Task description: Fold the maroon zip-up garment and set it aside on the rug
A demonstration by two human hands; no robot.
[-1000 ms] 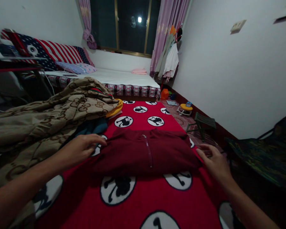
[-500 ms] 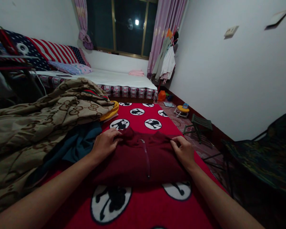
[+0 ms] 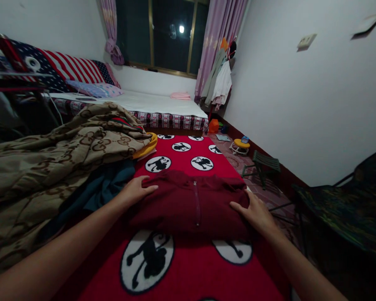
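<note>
A dark maroon garment with a short zipper (image 3: 175,205) lies folded into a wide bundle on a red cover (image 3: 194,276) with black-and-white round prints. My left hand (image 3: 136,192) rests at the garment's upper left edge, thumb and index finger spread apart. At the right end, my right hand (image 3: 255,211) touches the cloth, its thumb on top and apart from the index finger; the other fingers are partly hidden. The zipper runs down the middle of the bundle.
A brown patterned blanket (image 3: 81,150) is heaped at left, over a teal cloth (image 3: 97,192) and a yellow cloth (image 3: 149,146). Right stand a folding stool (image 3: 265,163), a camouflage chair (image 3: 347,213) and a small yellow stool (image 3: 241,144). A bed (image 3: 150,104) lies beyond.
My hands have let go of the garment's upper edge and moved outward to its two ends. The cloth looks flatter and wider, its zipper shifted slightly right.
</note>
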